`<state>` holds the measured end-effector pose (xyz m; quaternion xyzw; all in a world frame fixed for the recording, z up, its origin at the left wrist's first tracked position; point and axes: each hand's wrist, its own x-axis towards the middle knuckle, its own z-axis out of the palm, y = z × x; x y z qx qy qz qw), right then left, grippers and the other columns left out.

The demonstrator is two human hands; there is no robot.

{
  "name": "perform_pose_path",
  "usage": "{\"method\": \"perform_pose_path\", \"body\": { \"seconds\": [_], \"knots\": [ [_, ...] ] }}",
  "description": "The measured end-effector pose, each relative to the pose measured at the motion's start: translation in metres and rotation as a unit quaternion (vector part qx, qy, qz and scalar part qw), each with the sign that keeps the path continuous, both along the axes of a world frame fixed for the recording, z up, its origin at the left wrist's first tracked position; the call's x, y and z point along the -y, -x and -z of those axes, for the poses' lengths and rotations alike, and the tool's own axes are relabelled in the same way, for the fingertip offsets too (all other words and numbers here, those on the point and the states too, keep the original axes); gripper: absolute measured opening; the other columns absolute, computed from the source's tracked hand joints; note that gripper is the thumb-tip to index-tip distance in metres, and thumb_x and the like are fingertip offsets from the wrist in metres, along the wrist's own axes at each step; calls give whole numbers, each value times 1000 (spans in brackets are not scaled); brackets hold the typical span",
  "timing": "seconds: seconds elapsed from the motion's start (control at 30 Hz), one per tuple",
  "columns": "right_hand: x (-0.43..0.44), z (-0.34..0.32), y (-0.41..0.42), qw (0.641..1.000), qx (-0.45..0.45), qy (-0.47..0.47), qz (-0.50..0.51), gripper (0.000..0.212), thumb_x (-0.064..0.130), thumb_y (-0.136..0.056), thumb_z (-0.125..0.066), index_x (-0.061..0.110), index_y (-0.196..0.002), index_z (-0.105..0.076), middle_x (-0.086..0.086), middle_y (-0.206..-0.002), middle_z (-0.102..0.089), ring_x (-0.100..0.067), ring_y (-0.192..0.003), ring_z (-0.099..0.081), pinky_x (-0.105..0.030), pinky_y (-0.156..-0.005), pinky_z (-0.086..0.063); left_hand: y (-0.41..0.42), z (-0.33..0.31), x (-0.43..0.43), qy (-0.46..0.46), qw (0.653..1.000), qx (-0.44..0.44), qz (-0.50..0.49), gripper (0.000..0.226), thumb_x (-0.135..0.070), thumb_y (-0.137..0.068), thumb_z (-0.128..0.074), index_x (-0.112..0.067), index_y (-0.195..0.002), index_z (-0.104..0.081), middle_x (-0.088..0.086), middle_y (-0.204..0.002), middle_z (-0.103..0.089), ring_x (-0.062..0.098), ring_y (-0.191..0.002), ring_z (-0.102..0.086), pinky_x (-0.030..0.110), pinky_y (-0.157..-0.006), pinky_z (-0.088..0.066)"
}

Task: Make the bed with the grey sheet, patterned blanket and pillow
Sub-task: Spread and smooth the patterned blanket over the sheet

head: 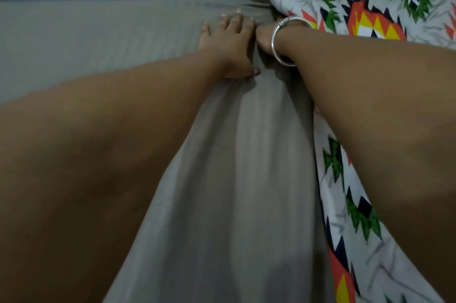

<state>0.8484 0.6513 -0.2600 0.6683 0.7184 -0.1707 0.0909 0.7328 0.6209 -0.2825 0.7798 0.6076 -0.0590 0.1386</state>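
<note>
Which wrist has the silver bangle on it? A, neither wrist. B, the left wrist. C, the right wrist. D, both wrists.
C: the silver bangle circles the wrist behind the right hand, beside the patterned blanket; the left hand, flat on the grey sheet, has a bare wrist.

A home bedroom: grey sheet (123,36) and patterned blanket (365,13) cover a bed.

Right hand (265,39) fingers buried in grey sheet (222,154) fold.
</note>
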Motion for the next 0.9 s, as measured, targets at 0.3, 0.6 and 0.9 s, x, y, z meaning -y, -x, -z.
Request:
{"method": "perform_pose_path", "body": {
  "seconds": [0.3,0.6,0.9],
  "knots": [
    [-10,10,-1,993,83,-35,-73,54,34,-102,-28,6,-148,-21,-18,-154,-19,-30,-142,-19,-31,-114,-13,9,3,-5,33,999,37,-21,113,-56,-73,-67,-15,-150,4,2,-159,-5,23,-146,4,58,-113,5],
    [2,31,32,983,45,-99,-145,53,29,-101,-23,10,-149,-13,-14,-157,-11,-31,-144,-12,-42,-117,-9,2,16,27,-87,985,-20,-149,107,-59,-75,-60,-10,-150,0,14,-157,3,37,-144,3,60,-111,4],
    [55,5,39,989,-61,-126,-38,49,21,-101,-21,5,-147,-19,-16,-156,-10,-31,-144,-11,-37,-118,-11,6,4,66,-131,983,44,-117,85,-51,-83,-49,-9,-149,-15,14,-157,-8,28,-145,-6,54,-112,8]
  ]
}}
